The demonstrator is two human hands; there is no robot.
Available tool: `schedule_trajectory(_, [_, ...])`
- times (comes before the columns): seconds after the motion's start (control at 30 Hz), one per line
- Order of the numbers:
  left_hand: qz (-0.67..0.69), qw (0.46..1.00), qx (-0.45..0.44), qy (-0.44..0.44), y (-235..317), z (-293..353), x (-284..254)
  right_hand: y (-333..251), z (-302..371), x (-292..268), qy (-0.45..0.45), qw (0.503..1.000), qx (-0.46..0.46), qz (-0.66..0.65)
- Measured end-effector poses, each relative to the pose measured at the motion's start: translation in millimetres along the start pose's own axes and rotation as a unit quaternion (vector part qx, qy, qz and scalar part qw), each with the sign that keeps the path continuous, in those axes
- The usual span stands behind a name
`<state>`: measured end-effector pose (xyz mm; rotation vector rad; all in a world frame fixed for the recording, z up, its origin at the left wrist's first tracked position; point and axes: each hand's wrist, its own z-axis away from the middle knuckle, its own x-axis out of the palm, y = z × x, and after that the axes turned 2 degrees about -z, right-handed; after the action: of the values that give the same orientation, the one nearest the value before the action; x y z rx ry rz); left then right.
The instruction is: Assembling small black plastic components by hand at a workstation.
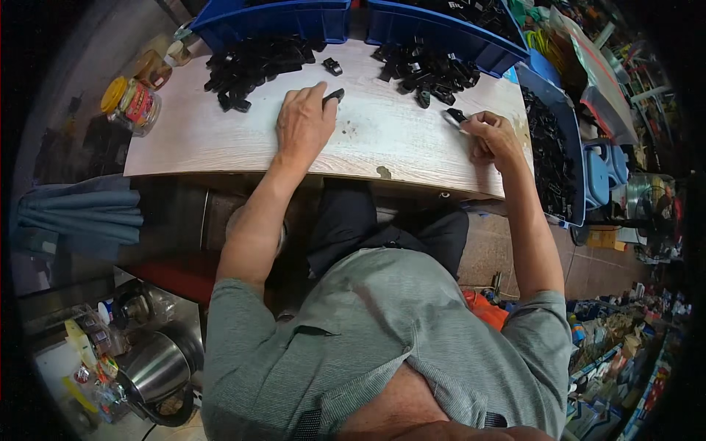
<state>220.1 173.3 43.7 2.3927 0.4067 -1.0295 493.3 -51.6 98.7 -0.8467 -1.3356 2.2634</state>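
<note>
Between the thumb and fingers of my right hand (494, 137) is a small black plastic part (457, 115), held above the right side of the table. My left hand (303, 117) rests near the table's middle, its thumb and fingers closed around another black part (335, 96). Just beyond that hand lies a single loose black part (332, 67). A heap of black parts (254, 67) spreads over the far left of the tabletop, and a second heap (429, 72) lies at the far right. The exact kind of these parts is too small to tell.
Two blue bins (272, 23) stand along the table's (220, 151) far edge. A long blue bin (579, 165) filled with black parts sits against the right side. On the left edge is a yellow-lidded jar (134, 104). A metal kettle (158, 367) stands low at the left.
</note>
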Motion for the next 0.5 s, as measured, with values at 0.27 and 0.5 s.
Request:
schedule_trajectory(0.27, [0.027, 0.997, -0.045, -0.056, 23.1, -2.9, -0.6, 6.8, 17.4, 16.5, -0.011, 0.994, 0.009, -0.111])
schedule_trajectory(0.5, [0.259, 0.951, -0.136, -0.103, 54.3, -3.4, 15.0, 10.9, 17.3, 50.8, -0.076, 0.982, -0.006, -0.175])
